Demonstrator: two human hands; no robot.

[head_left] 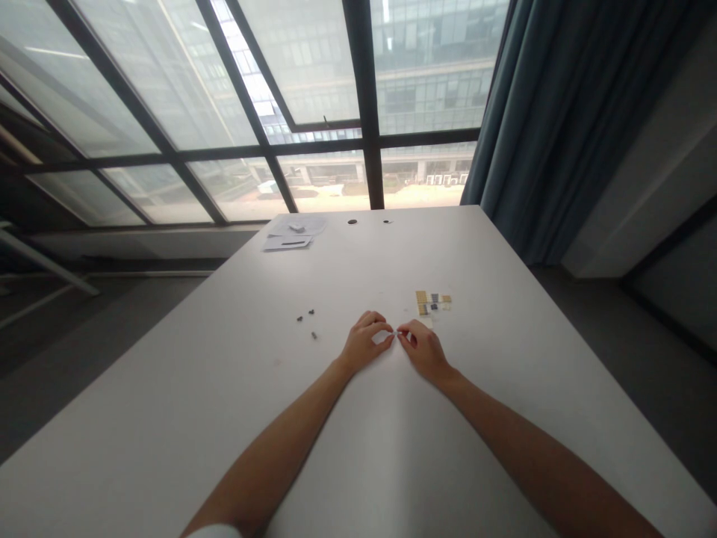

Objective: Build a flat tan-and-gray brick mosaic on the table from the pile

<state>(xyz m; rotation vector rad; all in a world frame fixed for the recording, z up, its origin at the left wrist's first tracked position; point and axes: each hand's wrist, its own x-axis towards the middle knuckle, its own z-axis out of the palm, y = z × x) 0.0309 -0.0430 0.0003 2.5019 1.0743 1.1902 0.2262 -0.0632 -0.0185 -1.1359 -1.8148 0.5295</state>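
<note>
My left hand (366, 343) and my right hand (421, 349) meet low over the white table, fingertips nearly touching. Between them is a tiny whitish piece (396, 333), too small to name; thumb and forefinger of each hand pinch at it. Just beyond my right hand lie yellow sticker-like sheets (422, 297) with dark and pale patches. To the left of my left hand are small dark metallic bits (311, 311) and a little grey cylinder-shaped part (314, 335), all apart from my fingers.
The white table (224, 388) stretches forward to a row of windows. Papers (287, 242) with a dark strip and a small white object lie at its far left. Two dark round spots (352, 222) show near the far edge. A blue curtain (538, 149) hangs at the right.
</note>
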